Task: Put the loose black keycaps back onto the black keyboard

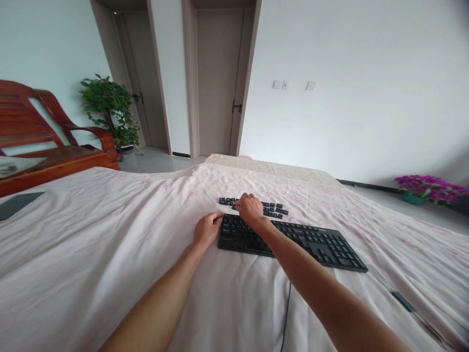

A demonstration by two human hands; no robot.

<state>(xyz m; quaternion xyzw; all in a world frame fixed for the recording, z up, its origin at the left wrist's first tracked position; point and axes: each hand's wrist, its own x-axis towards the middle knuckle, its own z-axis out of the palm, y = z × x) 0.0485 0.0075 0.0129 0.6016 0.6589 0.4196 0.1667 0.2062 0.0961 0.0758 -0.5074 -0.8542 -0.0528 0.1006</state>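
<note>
A black keyboard [322,243] lies flat on the pink-white sheet, with some key positions along its left front part looking bare. My left hand [208,228] is closed against its upper left corner, thumb and fingers at the edge. Just beyond the keyboard, loose black keycaps [271,209] are laid out in rows. Over these rows reaches my right hand [250,207], its fingers curled down together at the keycaps; whatever is between the fingertips is hidden. My right forearm crosses above the keyboard and covers part of its keys.
A dark cable [286,318] runs toward me over the wrinkled sheet [110,254]. To the right lies a slim tool [403,301] with a dark handle and thin metal ends. A dark flat object [20,205] rests at far left, near a wooden bench [84,159].
</note>
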